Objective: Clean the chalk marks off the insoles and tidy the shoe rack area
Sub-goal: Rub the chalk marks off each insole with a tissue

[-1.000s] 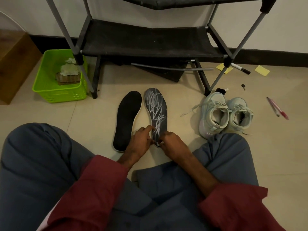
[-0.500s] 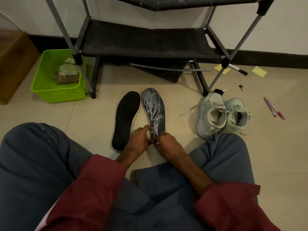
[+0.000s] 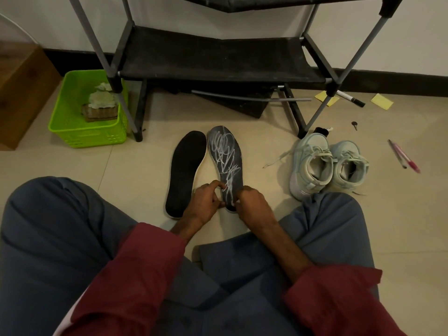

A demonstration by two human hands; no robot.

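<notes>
On the floor before the shoe rack (image 3: 218, 57), the chalk-scribbled insole (image 3: 226, 161) lies beside the plain black insole (image 3: 185, 170), toes towards the rack. The left hand (image 3: 203, 202) pinches the scribbled insole's heel end, thumb on top, and the right hand (image 3: 252, 202) curls its fingers round the same end. Pale sneakers (image 3: 324, 166) stand to the right and a green basket (image 3: 72, 132) sits by the rack's left leg.

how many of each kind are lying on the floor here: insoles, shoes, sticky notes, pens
black foam insoles: 2
pale mint lace-up sneakers: 2
yellow paper sticky notes: 2
slim pink pens: 2
total: 8
</notes>
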